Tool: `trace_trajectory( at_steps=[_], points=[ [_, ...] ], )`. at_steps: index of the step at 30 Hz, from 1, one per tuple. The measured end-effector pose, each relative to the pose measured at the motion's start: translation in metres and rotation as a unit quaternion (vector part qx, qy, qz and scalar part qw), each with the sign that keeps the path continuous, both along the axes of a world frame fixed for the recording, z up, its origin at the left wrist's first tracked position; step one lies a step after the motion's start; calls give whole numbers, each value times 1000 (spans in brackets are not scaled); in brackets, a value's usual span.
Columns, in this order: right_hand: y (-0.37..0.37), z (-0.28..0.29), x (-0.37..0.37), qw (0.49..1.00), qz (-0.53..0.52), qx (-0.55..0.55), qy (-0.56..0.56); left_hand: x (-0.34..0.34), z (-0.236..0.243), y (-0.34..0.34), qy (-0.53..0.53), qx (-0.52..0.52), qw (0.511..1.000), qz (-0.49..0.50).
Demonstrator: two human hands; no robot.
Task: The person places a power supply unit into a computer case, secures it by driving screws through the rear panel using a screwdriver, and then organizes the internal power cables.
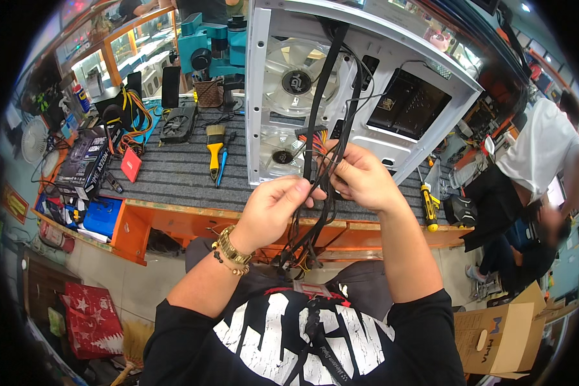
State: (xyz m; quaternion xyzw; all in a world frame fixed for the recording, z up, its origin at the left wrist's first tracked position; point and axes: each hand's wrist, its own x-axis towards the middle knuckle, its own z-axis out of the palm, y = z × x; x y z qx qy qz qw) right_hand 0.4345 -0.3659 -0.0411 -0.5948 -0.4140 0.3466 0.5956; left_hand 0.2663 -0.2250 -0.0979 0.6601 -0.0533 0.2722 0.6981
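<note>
In front of me a white computer case stands on the grey ribbed mat, its side facing me, with clear fans showing inside. A bundle of black cables runs down out of it and hangs past the bench edge. My left hand pinches part of the bundle between thumb and fingers. Just right of it, my right hand closes round the upper part of the same cables. A wide connector with coloured wires sits just above my fingers, near the lower fan.
On the mat at left lie a yellow-handled brush, a graphics card and a motherboard box. A yellow-black screwdriver lies at right. An open orange drawer juts out lower left. Another person is at far right.
</note>
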Motion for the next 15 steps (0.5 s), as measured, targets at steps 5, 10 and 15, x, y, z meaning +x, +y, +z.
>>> trace_trajectory(
  at_steps=[5,10,15],
  points=[
    [7,1,3,1000,-2,-9,-27,2,-4,13,81,-80,993,-38],
    [8,8,9,983,-31,-20,-179,-5,3,12,47,-55,997,-2],
    [-4,25,5,989,-20,-24,-143,-8,-5,27,39,-2,998,51]
  ],
)
